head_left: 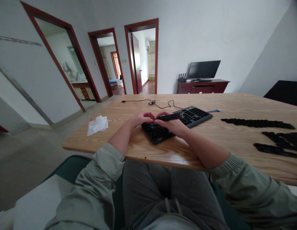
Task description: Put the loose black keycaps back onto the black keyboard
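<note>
Right hand (pixel 174 126) is clamping its fingers on a black brush (pixel 166 117), above the mid-frame keyboard (pixel 198 115).
Left hand (pixel 140 118) is curling alongside, its grip unclear; a wooden table (pixel 236 105) is spreading beneath, door frames (pixel 157 54) are standing upper left, a television (pixel 205 69) upper right.

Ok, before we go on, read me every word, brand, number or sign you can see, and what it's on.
None can be read.
Keyboard: key legends too small and blurred.
Black tool in the right hand: no legible lettering.
Television: no legible brand.
</note>
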